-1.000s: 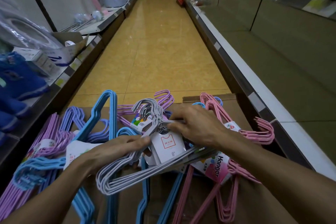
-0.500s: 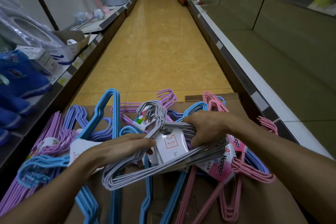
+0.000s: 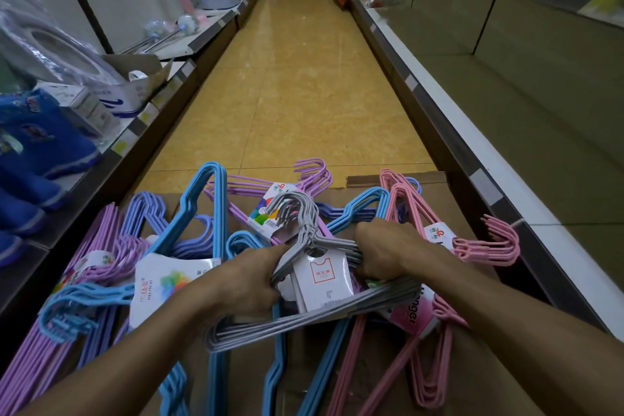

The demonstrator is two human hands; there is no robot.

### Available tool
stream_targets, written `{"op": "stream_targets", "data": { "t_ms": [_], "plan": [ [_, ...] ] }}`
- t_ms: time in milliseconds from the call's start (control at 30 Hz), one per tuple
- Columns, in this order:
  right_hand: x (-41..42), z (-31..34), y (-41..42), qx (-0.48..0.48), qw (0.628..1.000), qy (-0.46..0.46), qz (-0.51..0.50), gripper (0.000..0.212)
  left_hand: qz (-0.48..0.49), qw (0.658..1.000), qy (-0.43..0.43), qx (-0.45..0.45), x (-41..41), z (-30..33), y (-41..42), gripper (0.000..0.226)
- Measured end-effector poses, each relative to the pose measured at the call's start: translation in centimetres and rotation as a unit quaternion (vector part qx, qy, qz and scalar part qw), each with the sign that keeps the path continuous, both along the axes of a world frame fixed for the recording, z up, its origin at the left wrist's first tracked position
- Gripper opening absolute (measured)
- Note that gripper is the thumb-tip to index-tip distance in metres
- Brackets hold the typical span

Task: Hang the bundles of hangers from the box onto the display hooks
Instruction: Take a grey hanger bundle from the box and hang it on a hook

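Both hands now clamp the grey hanger bundle point(image 3: 314, 280): left hand point(image 3: 250, 284) on its left shoulder, right hand point(image 3: 385, 250) moved onto the right shoulder a moment ago. It sits just above the box point(image 3: 371, 179), probably ready to lift

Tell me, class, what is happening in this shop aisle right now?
A person stands over a cardboard box heaped with blue, purple and pink hanger bundles. Both hands grip one bundle of grey hangers: the left hand on its left shoulder, the right hand on its right. The bundle is held just above the heap, its hooks pointing up the aisle. No display hook is in view, so nothing is hung yet.
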State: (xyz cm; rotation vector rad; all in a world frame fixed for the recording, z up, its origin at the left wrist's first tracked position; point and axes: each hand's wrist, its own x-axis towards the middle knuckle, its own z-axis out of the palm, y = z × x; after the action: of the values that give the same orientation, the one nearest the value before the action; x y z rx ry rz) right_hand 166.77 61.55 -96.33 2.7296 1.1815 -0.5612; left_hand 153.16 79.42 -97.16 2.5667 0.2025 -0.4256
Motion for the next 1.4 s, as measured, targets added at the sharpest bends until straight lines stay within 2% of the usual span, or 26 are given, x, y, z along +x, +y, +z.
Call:
{"op": "stream_targets", "data": {
  "t_ms": [67, 267, 333, 500, 567, 667, 900, 1100, 1267, 1400],
  "plan": [
    [-0.4, 0.1, -0.3, 0.015, 1.000, -0.009, -0.005, 0.025, 0.003, 1.000, -0.016, 0.010, -0.1, -0.2, -0.1, 0.040],
    [-1.1, 2.1, -0.8, 0.047, 0.997, -0.057, -0.022, 0.025, 0.003, 0.998, -0.068, 0.016, -0.4, 1.3, -0.2, 0.027],
    [-1.5, 3.0, -1.0, 0.066, 0.994, -0.085, -0.023, 0.019, 0.002, 0.996, -0.093, 0.015, -0.7, 2.3, -0.4, 0.034],
    [-3.2, 5.2, -2.0, 0.131, 0.981, -0.145, -0.008, 0.005, -0.007, 0.988, -0.135, 0.071, -1.9, 4.8, -0.6, 0.076],
    [-4.1, 6.4, -2.4, 0.152, 0.973, -0.171, -0.001, 0.013, -0.012, 0.982, -0.153, 0.107, -2.6, 6.2, -0.9, 0.086],
    [-5.6, 8.4, -3.0, 0.180, 0.962, -0.207, -0.003, 0.016, -0.020, 0.965, -0.182, 0.188, -3.6, 9.2, -1.3, 0.088],
    [-8.3, 16.0, -1.6, 0.289, 0.926, -0.241, -0.014, 0.010, -0.006, 0.918, -0.260, 0.298, -6.6, 19.0, -0.4, 0.081],
    [-10.5, 25.5, 1.1, 0.300, 0.913, -0.277, 0.008, 0.010, 0.031, 0.906, -0.290, 0.308, -10.0, 28.2, 1.9, 0.077],
    [-12.1, 36.1, 3.1, 0.323, 0.900, -0.293, 0.013, 0.011, 0.066, 0.899, -0.294, 0.318, -12.8, 39.5, 2.4, 0.079],
    [-13.4, 46.4, 4.5, 0.357, 0.887, -0.293, 0.028, 0.014, 0.099, 0.892, -0.291, 0.330, -14.7, 50.7, 2.5, 0.069]
  ]
}}
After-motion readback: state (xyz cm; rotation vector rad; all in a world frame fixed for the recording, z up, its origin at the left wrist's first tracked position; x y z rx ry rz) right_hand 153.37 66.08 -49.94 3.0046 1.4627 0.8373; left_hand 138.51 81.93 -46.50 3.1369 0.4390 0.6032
